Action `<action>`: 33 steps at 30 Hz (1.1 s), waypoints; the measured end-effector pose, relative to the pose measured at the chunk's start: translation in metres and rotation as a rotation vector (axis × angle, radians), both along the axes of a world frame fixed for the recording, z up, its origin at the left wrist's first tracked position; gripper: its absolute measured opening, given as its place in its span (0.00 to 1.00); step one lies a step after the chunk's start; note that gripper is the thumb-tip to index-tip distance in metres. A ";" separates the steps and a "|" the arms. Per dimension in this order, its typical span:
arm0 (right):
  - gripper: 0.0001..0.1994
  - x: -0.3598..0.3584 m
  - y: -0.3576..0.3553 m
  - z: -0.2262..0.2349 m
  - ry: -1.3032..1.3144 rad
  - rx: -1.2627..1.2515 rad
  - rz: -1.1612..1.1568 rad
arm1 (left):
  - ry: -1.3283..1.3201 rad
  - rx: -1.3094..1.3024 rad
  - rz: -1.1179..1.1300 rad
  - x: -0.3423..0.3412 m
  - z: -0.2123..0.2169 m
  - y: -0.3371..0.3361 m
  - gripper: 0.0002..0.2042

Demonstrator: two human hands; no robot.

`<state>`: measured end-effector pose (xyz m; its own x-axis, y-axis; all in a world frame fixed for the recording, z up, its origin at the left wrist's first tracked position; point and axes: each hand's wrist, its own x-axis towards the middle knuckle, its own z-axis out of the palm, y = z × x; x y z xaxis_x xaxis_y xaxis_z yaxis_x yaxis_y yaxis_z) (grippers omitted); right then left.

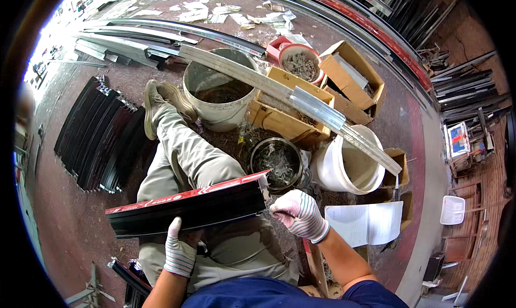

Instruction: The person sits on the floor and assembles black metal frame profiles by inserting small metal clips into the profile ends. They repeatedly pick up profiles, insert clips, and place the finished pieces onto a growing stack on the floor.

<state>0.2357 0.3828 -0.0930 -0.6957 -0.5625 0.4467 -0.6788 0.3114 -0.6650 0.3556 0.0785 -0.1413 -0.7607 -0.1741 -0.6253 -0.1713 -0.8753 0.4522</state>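
Observation:
A short length of black metal profile (188, 213) with a red printed film along its upper edge lies across my lap. My left hand (179, 252), in a striped knit glove, grips its lower edge from below, thumb on the black face and the other fingers hidden behind. At the profile's cut right end is my right hand (302, 215), gloved the same way. Its fingers are pinched together close to that end; whatever is between them is too small to make out. Beyond the hand stands a round metal bowl (275, 187) with scraps in it.
Many black profiles (102, 130) are stacked at left. Ahead stand a grey bucket (220, 114), a wooden box (260, 117), a red tub (301, 49), a carton (355, 90) and a white bucket (330, 165). A long metal bar (242, 78) lies across them. White papers (365, 222) lie at right.

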 end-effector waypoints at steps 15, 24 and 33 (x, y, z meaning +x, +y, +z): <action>0.13 -0.007 0.000 0.017 0.068 0.135 0.090 | 0.004 0.018 -0.014 0.002 -0.010 -0.006 0.25; 0.15 -0.012 0.002 0.020 0.147 0.175 0.136 | -0.017 -0.008 -0.053 0.002 -0.011 -0.007 0.28; 0.15 -0.009 0.001 0.013 0.136 0.196 0.177 | -0.075 -0.014 -0.051 0.004 -0.013 -0.008 0.25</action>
<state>0.2263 0.3843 -0.0799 -0.5203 -0.7545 0.4001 -0.8129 0.2938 -0.5029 0.3600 0.0707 -0.1538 -0.7197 -0.1459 -0.6788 -0.2493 -0.8582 0.4487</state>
